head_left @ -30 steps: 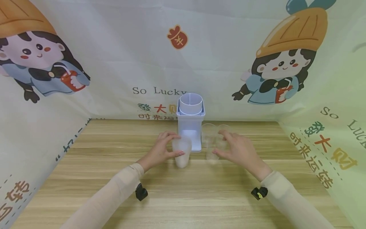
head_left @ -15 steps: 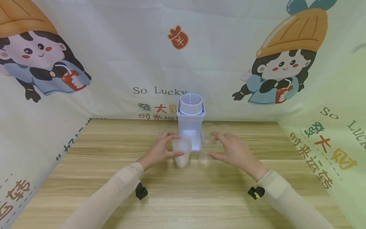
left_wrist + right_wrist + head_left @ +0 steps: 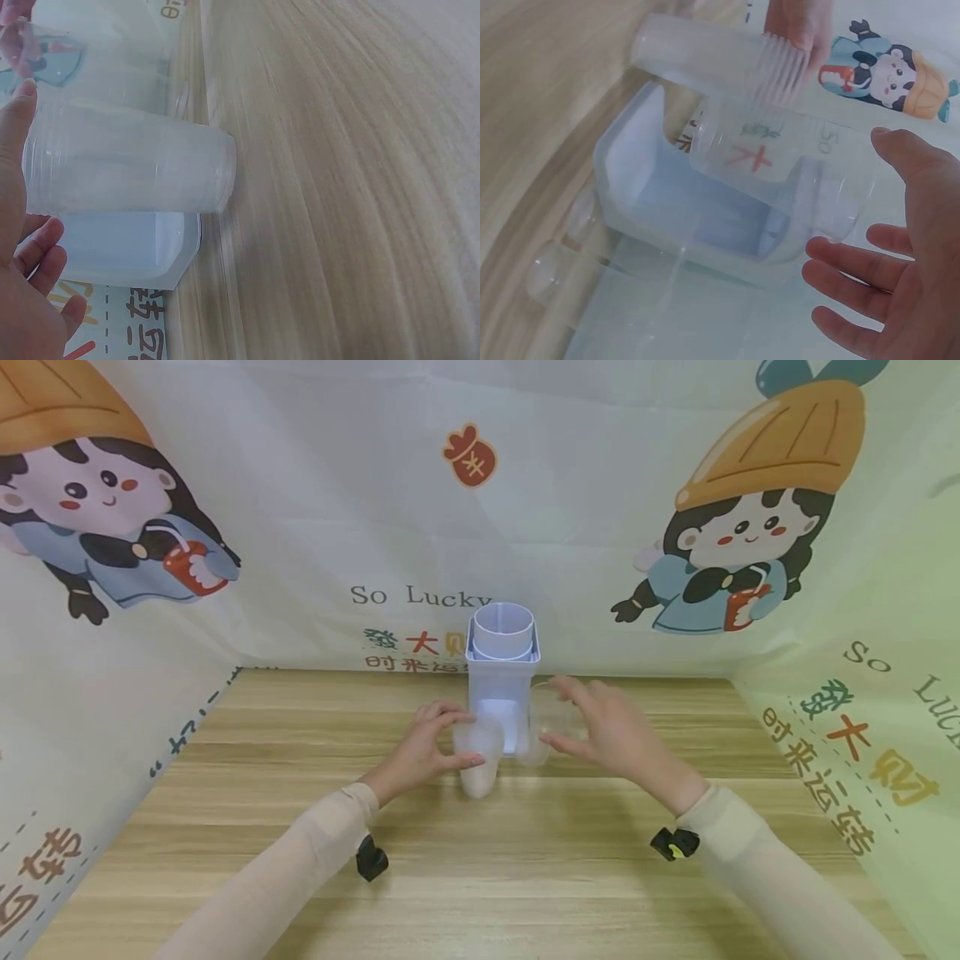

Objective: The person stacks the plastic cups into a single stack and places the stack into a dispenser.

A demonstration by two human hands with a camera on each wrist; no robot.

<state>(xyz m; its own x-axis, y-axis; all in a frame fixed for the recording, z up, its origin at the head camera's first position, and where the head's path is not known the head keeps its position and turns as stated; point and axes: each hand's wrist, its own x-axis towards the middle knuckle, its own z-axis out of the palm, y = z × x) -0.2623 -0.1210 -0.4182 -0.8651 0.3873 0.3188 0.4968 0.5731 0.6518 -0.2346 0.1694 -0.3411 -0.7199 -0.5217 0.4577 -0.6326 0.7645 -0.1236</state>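
Observation:
In the head view my left hand [image 3: 420,747] grips a stack of clear plastic cups [image 3: 478,770] near its rims, thumb in front. The stack stands upright before a pale lavender cup dispenser [image 3: 495,681]. On the right, my right hand [image 3: 622,735] holds a single clear plastic cup [image 3: 780,169] between thumb and fingers. That cup is slightly tilted and close beside the dispenser, its base toward the stack's side. The right wrist view shows the stack's ridged rims [image 3: 784,71] just beyond it.
More clear cups [image 3: 547,271] stand on the wooden table [image 3: 480,877] to the dispenser's right, partly behind my right hand. A round tube [image 3: 504,631] rises from the dispenser's top. A printed cloth [image 3: 570,527] hangs behind and along both sides.
My right hand has carried its single cup left, then up and away from me, toward the dispenser's side. The left hand and its stack have stayed nearly still.

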